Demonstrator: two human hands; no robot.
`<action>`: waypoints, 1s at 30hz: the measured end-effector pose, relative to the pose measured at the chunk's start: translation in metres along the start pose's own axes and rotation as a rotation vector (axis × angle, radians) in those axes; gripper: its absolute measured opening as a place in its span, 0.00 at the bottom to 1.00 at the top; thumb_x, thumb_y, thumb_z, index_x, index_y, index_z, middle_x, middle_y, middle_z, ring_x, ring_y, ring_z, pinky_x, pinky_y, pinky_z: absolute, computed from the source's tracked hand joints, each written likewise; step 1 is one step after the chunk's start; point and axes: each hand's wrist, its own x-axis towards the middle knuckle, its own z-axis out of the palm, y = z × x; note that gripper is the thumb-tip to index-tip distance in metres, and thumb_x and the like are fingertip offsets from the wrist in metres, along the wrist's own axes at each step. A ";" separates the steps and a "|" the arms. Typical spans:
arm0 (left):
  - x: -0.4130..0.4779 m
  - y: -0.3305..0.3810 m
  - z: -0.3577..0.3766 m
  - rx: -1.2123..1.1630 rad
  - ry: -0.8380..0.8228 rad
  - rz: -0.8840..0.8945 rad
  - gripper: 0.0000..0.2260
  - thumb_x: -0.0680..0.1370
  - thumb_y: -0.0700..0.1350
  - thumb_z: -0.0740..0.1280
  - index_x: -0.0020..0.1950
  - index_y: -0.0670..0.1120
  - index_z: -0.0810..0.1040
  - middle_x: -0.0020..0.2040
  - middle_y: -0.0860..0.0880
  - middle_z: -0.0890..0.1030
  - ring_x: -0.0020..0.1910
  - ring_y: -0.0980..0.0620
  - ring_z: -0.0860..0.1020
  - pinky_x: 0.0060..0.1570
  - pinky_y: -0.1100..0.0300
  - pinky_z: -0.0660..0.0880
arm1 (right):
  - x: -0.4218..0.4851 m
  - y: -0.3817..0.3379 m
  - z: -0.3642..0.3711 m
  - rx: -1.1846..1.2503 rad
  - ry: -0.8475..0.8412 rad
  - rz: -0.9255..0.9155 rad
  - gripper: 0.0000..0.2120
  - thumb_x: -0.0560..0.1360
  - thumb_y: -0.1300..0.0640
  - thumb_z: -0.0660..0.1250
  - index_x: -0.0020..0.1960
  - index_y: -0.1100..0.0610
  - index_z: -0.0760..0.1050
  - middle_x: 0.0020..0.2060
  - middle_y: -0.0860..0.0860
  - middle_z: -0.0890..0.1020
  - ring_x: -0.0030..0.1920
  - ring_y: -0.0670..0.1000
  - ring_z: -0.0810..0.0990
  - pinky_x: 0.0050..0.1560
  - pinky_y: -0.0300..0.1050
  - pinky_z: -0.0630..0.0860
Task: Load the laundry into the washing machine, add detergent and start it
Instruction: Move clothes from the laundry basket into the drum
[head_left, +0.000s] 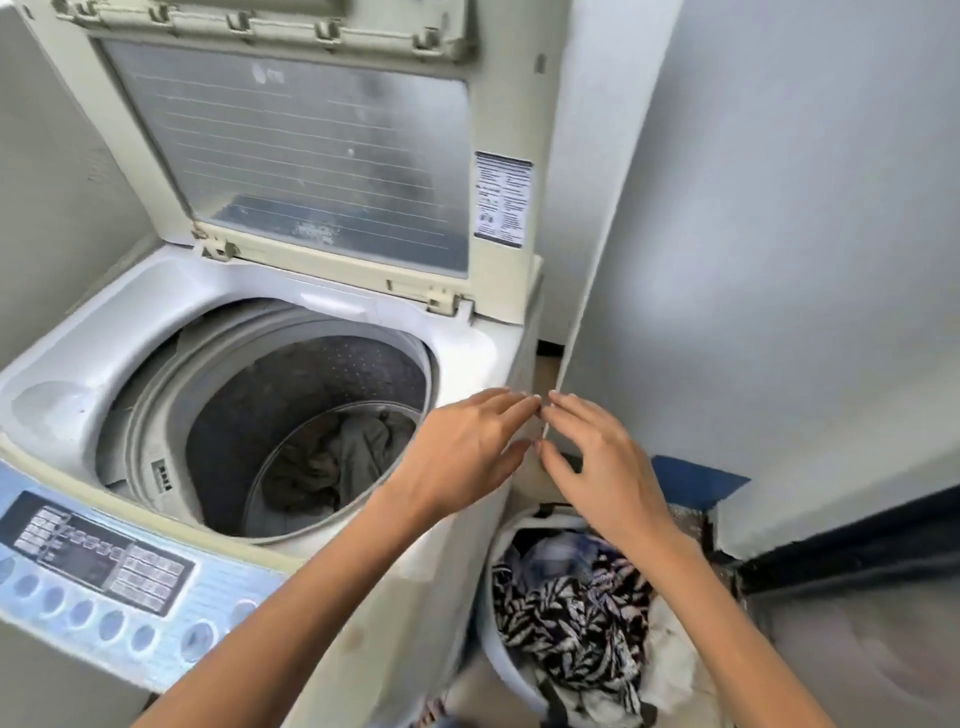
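Observation:
A white top-loading washing machine (67, 332) fills the left, its lid (291, 156) raised upright. Inside the drum (249, 415) lies a grey-brown garment (332, 457) at the bottom. A white laundry basket (491, 629) stands on the floor to the machine's right, holding a black-and-white patterned cloth (566, 613) and other clothes. My left hand (462, 452) hovers over the machine's right rim, fingers spread, holding nothing. My right hand (597, 457) is beside it above the basket, fingers apart and empty. Their fingertips nearly touch.
The control panel (98, 566) with round buttons runs along the machine's front edge. A grey wall (779, 260) stands close on the right, with a blue object (696, 480) at its foot behind the basket. A wall also closes in the left side.

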 end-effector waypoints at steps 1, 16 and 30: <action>0.004 0.013 0.008 0.006 -0.022 0.011 0.19 0.69 0.45 0.74 0.58 0.43 0.78 0.53 0.48 0.83 0.52 0.49 0.81 0.37 0.59 0.79 | -0.011 0.012 -0.004 -0.017 0.003 0.010 0.20 0.76 0.53 0.65 0.67 0.53 0.71 0.67 0.49 0.72 0.69 0.50 0.67 0.65 0.45 0.66; -0.055 0.103 0.226 -0.019 -0.597 -0.169 0.31 0.77 0.49 0.61 0.77 0.47 0.51 0.77 0.45 0.54 0.76 0.45 0.53 0.70 0.45 0.61 | -0.151 0.198 0.073 -0.132 -0.296 0.233 0.20 0.78 0.54 0.61 0.68 0.54 0.68 0.67 0.52 0.72 0.67 0.53 0.70 0.64 0.48 0.69; -0.171 0.101 0.411 -0.136 -0.925 -0.637 0.43 0.72 0.66 0.61 0.75 0.57 0.36 0.76 0.47 0.34 0.73 0.34 0.36 0.65 0.35 0.64 | -0.200 0.326 0.241 -0.151 -0.689 0.378 0.34 0.75 0.46 0.63 0.75 0.48 0.49 0.75 0.56 0.53 0.74 0.59 0.55 0.69 0.58 0.61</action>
